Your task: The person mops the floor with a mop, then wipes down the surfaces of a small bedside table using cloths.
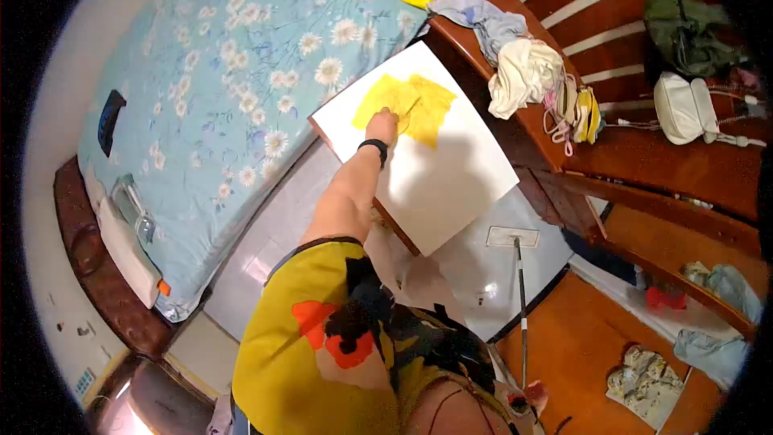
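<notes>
My left hand, with a dark band on its wrist, is closed on a crumpled yellow cloth. The cloth lies partly spread on the white top of a small table. My fingers press down at the cloth's lower left part, and some of them are hidden under the hand. A shadow falls over the tabletop beside it. My right hand is out of view.
To the left stands a bed with a blue floral sheet. Clothes and a white bag lie on the wooden bench at right. A flat mop rests on the tiled floor near the table.
</notes>
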Tool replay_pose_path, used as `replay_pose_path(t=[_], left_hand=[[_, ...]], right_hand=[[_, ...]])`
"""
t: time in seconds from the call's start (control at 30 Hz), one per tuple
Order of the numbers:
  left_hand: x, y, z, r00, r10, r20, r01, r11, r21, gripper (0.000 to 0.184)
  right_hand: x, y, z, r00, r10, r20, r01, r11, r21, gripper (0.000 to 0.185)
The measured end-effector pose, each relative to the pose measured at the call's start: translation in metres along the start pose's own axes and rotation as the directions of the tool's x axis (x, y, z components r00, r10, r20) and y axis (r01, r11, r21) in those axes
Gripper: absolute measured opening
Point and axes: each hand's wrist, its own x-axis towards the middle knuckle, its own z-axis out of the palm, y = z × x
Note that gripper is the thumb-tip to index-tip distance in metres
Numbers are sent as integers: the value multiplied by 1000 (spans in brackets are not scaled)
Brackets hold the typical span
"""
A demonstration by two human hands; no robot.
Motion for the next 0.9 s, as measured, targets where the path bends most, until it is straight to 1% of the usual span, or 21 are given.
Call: replay_pose_path(t=[0.03,0.07,0.1,0.13,0.17,0.2,0.23,0.27,0.33,0.37,0.4,0.47,0.5,0.53,0.6,0.63,0.67,0.73,0.77,0.8,0.9], left_hand=[[-2,-6,-6,990,-16,-142,-4,991,-134,17],[-3,-7,-26,985,-92,-148,55,969,-242,15],[-5,-14,-42,966,-104,-237,-9,901,-433,9],[-8,-21,-58,938,-134,-320,-89,800,-594,4],[-18,-22,-84,951,-234,-204,-24,597,-802,5],[-18,-36,-87,955,-230,-190,-74,435,-897,6],[-30,-39,-105,958,-280,-55,-27,106,-994,10],[-45,-39,-128,957,-278,80,12,-238,-971,13],[-88,-43,-167,965,-261,-36,-149,-427,-892,21],[-119,-43,-191,990,-138,-39,-108,-539,-835,30],[-138,-54,-187,987,-153,38,-72,-652,-755,37],[-164,-66,-164,919,-371,134,-105,-557,-824,38],[-185,-67,-163,955,-288,76,-146,-675,-723,37],[-206,-74,-160,912,-401,91,-210,-645,-735,41],[-255,-83,-165,902,-430,28,-260,-594,-761,42],[-277,-98,-156,915,-393,-87,-343,-650,-678,44],[-304,-100,-166,935,-251,-250,-355,-690,-631,41],[-322,-76,-172,774,-595,-216,-503,-371,-780,41],[-337,-82,-167,855,-499,-142,-506,-741,-441,40],[-343,-85,-159,806,-588,-70,-529,-661,-533,38],[-369,-123,-116,802,-590,97,-455,-708,-541,33]], right_hand=[[8,-7,15,978,-109,-179,132,984,121,29],[16,-16,26,913,-188,-362,278,936,215,27],[27,-33,36,915,-190,-356,276,938,209,27],[37,-53,43,937,-82,-340,212,907,365,24],[53,-73,57,955,26,-297,136,850,509,21],[62,-91,94,938,-151,-311,208,965,158,21],[93,-109,87,985,-171,11,169,979,112,20],[124,-127,95,969,31,-245,66,923,378,19],[160,-148,128,985,-171,17,167,977,130,17],[166,-167,171,955,-221,196,213,975,61,18],[184,-176,196,972,-232,-43,234,971,56,17],[177,-193,279,947,-307,-92,297,949,-107,25],[201,-205,268,940,-258,223,293,945,-145,37],[202,-206,289,924,-328,198,369,901,-228,39],[199,-217,319,903,-289,319,365,907,-210,36],[200,-221,324,904,-273,331,359,902,-239,36],[202,-224,332,911,-272,309,360,891,-278,35],[219,-237,344,914,-265,308,362,875,-321,34],[211,-237,348,913,-240,331,359,858,-368,32],[210,-239,352,913,-211,350,353,839,-414,30],[202,-240,383,916,-264,301,385,786,-483,26]])
